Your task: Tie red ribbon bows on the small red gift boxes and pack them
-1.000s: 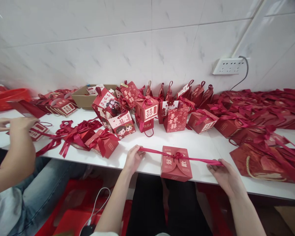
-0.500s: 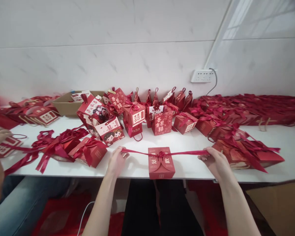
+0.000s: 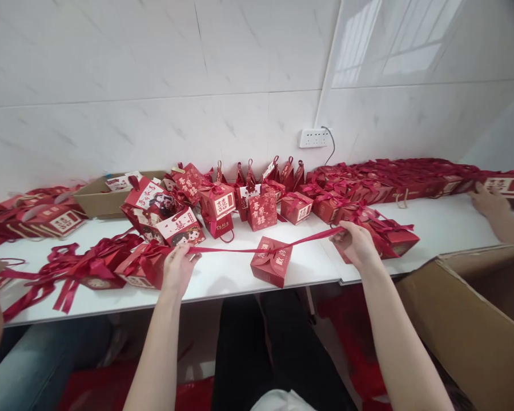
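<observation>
The red box (image 3: 269,274) sits near the front edge of the white table (image 3: 309,267), between our hands. We reach forward with both arms spread, the left hand (image 3: 179,269) lower in view than the right hand (image 3: 356,242). Each is closed in a pinch on the red ribbon (image 3: 226,250), which stretches tautly across the box's top.

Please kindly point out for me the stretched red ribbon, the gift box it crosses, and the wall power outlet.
Red ribbon (image 3: 223,250): head view, on its left stretch.
Gift box (image 3: 269,263): head view, on its top.
Wall power outlet (image 3: 314,138): head view, on its white front plate.
</observation>
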`<move>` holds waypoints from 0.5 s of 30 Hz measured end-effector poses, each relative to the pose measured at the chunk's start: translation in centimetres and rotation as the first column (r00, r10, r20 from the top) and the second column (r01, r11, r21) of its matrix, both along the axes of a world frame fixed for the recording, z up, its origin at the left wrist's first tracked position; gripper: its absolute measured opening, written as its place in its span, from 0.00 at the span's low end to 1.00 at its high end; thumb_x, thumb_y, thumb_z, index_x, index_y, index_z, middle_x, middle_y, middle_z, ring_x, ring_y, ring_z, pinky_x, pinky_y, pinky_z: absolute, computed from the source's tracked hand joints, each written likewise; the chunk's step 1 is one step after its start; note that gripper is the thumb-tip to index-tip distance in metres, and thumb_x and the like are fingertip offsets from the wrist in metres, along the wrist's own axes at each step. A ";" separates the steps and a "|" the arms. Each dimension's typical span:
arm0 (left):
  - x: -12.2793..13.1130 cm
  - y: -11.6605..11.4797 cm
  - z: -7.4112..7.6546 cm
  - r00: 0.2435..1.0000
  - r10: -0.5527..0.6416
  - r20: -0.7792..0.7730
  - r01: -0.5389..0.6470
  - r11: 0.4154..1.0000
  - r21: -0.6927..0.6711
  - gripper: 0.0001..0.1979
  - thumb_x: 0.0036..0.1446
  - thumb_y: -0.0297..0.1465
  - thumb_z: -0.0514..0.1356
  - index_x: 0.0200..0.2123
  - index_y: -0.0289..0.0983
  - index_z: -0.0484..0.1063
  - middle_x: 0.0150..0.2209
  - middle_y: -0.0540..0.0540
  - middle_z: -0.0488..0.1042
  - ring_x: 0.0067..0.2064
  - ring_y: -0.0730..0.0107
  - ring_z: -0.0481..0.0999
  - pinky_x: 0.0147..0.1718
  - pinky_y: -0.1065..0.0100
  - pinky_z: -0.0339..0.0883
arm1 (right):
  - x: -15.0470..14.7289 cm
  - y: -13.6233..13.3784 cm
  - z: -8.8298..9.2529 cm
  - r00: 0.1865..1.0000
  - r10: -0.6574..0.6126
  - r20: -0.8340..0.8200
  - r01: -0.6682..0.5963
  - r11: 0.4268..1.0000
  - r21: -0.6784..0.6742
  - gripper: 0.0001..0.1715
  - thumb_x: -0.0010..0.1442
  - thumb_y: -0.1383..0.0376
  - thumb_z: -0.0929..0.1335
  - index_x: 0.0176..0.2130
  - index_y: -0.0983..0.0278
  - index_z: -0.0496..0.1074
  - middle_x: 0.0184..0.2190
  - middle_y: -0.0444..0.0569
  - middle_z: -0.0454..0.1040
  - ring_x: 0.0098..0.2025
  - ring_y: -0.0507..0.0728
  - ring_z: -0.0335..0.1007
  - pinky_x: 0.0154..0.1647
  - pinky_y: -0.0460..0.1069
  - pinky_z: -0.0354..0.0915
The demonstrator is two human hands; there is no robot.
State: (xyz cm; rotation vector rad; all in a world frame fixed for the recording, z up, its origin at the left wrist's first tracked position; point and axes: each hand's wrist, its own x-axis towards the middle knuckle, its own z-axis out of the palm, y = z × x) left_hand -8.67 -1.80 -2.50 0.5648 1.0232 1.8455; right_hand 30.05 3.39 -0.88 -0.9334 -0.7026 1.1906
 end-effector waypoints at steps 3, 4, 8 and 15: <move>-0.5 -0.3 0.9 1.000 0.029 -0.010 -0.028 0.999 0.031 0.10 0.35 0.30 0.66 0.21 0.36 0.67 0.24 0.54 0.72 0.29 0.74 0.72 0.31 0.69 0.67 | 0.5 -0.2 0.6 0.999 -0.037 0.011 0.037 0.999 0.016 0.19 0.36 0.62 0.76 0.14 0.64 0.63 0.10 0.38 0.64 0.14 0.46 0.58 0.18 0.43 0.64; -0.7 -0.3 1.2 0.999 0.032 -0.018 -0.032 0.999 0.034 0.10 0.34 0.30 0.66 0.21 0.36 0.67 0.24 0.54 0.73 0.28 0.74 0.72 0.31 0.69 0.67 | 0.6 -0.3 0.9 0.999 -0.039 0.020 0.039 0.999 0.020 0.18 0.34 0.63 0.76 0.14 0.64 0.64 0.10 0.39 0.64 0.14 0.46 0.59 0.17 0.43 0.63; -0.7 0.2 2.5 0.998 0.002 -0.062 0.001 0.999 0.041 0.10 0.34 0.30 0.66 0.22 0.35 0.68 0.23 0.51 0.74 0.28 0.71 0.73 0.30 0.67 0.68 | 0.5 -0.5 2.3 0.998 -0.023 0.064 0.020 0.999 0.048 0.15 0.33 0.63 0.76 0.14 0.65 0.67 0.11 0.40 0.65 0.15 0.46 0.59 0.17 0.42 0.62; 0.2 1.6 6.3 0.988 -0.037 -0.150 0.057 0.989 0.133 0.09 0.35 0.29 0.66 0.20 0.35 0.68 0.22 0.52 0.73 0.25 0.73 0.72 0.27 0.68 0.68 | -0.4 0.0 6.6 0.988 0.032 0.150 -0.049 0.992 0.115 0.12 0.36 0.63 0.76 0.17 0.64 0.70 0.15 0.41 0.68 0.19 0.47 0.62 0.21 0.43 0.64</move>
